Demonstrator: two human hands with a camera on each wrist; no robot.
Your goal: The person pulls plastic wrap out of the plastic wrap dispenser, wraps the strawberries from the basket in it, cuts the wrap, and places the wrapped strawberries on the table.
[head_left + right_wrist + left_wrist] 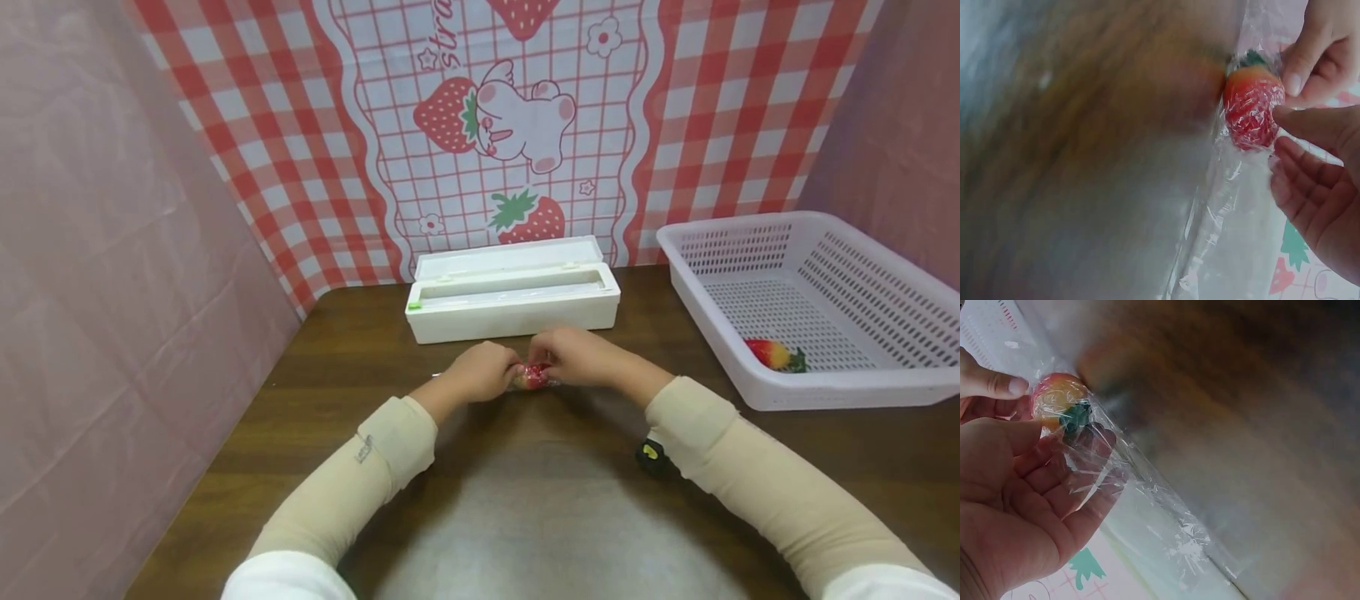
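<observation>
Basket (847, 392) holds a strawberry (767, 353) — fingers (1313, 123) grip another strawberry (1251, 107) in film (1225, 203).

The film (1189, 542) looks glossy, crinkled plastic; the table (517, 492), wood-grained.

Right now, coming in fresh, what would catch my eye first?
Likely the red-and-white strawberry-print cloth across the back. Then the strawberry covered in clear film, between the left hand and right hand before a long white box. On the right, a white basket holds another strawberry.
</observation>
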